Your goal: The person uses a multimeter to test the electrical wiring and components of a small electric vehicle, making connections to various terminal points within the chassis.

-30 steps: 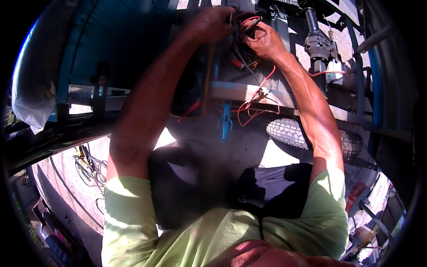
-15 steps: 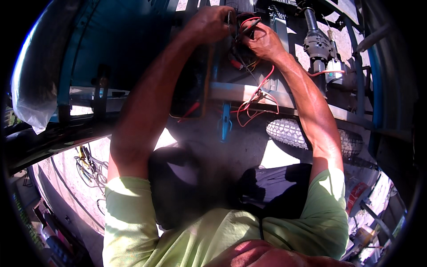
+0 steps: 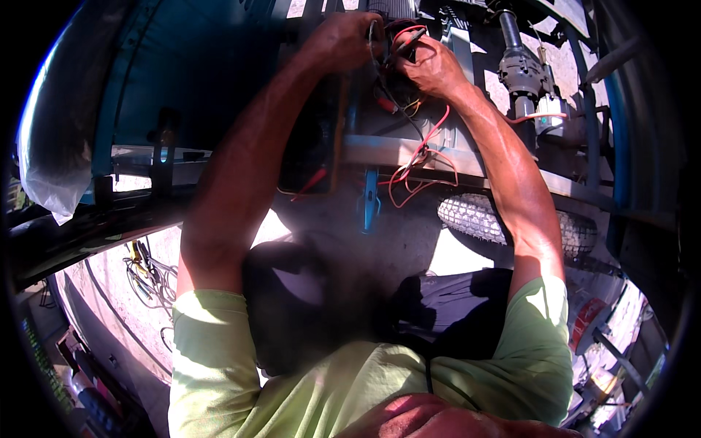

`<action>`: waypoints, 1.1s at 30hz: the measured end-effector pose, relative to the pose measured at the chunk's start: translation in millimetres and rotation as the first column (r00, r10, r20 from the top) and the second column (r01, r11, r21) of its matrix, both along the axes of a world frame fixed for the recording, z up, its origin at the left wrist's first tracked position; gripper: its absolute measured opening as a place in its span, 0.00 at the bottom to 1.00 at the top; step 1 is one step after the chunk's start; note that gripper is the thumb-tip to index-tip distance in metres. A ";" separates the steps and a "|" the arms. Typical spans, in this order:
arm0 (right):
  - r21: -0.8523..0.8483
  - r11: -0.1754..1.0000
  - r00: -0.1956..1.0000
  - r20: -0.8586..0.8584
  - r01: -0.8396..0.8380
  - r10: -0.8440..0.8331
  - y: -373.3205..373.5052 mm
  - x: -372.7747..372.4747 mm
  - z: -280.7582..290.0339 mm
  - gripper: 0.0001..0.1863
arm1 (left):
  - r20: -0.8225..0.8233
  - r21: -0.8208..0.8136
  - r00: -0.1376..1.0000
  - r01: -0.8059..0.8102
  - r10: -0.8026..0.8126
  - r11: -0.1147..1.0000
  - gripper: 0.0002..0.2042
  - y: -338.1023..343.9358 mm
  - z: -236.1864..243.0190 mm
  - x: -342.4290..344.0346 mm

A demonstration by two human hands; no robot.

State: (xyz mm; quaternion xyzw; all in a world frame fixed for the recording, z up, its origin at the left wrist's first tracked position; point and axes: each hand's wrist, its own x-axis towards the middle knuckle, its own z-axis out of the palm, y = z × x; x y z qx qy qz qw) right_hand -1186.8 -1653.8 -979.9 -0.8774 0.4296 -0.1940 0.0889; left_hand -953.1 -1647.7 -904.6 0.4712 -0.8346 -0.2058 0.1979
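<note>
Both arms reach forward to the top middle, over a metal vehicle frame (image 3: 394, 151). My left hand (image 3: 349, 42) is closed, its fingertips pinching a black wire (image 3: 375, 51) that hangs in a loop beside them. Close by on the right, my right hand (image 3: 432, 67) is closed around a bundle of black and red wires (image 3: 410, 40); the fingertips are partly hidden by it. Below the hands dangle a red connector (image 3: 385, 104) and thin yellow leads. Red wires (image 3: 426, 146) trail in loose loops over the frame's near crossbar.
A grey finned box (image 3: 401, 9) sits just beyond the hands. To the right are an axle housing (image 3: 520, 69) and a treaded tyre (image 3: 471, 217). A blue bracket (image 3: 371, 201) hangs from the crossbar. Clear plastic wrap (image 3: 55, 153) covers something at far left; cables (image 3: 150, 274) lie on the floor.
The black wire at my left fingertips now bows out in a wider loop. The wire bundle in my right hand has shifted slightly; both arms stay nearly in place.
</note>
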 end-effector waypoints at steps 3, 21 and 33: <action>0.001 1.000 1.000 0.022 -0.014 0.014 0.5 1.7 0.8 0.15 | -0.008 0.007 1.000 -0.002 0.002 1.000 0.12 -0.5 -1.7 1.4; 0.066 0.998 0.981 0.193 -0.023 0.010 7.8 6.9 17.3 0.20 | -0.229 0.238 0.972 0.101 -0.046 0.966 0.18 -0.7 -2.5 8.8; -0.008 0.998 0.991 0.118 -0.065 0.066 7.7 6.1 19.6 0.19 | -0.238 0.228 0.964 0.173 -0.118 0.958 0.20 -10.8 -10.2 15.7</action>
